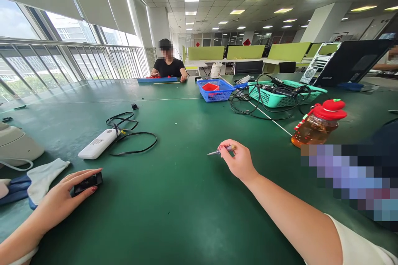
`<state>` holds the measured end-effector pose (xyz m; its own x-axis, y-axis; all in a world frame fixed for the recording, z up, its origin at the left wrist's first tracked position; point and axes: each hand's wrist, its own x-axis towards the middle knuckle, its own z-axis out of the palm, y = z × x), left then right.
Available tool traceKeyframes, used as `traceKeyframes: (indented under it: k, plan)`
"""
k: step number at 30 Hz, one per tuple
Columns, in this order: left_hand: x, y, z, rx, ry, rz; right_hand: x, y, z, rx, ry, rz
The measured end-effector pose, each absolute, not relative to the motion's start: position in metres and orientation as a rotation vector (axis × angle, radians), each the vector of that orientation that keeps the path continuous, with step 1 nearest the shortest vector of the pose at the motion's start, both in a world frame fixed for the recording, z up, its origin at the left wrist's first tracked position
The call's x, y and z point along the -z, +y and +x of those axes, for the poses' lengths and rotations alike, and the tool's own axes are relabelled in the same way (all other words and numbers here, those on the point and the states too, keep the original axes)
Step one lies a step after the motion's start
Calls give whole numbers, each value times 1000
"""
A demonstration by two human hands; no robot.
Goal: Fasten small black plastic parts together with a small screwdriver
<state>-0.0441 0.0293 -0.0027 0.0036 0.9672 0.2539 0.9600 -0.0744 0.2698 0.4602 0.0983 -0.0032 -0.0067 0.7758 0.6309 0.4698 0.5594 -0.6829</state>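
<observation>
So we've got a slim screwdriver (230, 148), thin metal shaft, see-through purplish handle with a yellowish-brown end. It's almost level, tip aimed left and dipping a bit. Way over to its left we've also got a small, dark, boxy black thing (88, 181), partly covered, so we can't make out much detail.

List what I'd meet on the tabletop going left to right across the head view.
Cream appliance, black object in the left hand, small black piece, screwdriver in the right hand, red-lidded jar.
</observation>
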Motion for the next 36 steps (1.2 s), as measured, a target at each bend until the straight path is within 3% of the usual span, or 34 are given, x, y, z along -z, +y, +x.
traceKeyframes:
  k: [36]
  plan:
    - [-13,21,-30,-691,2179,2148,2,97,460,-363,-1669,-1055]
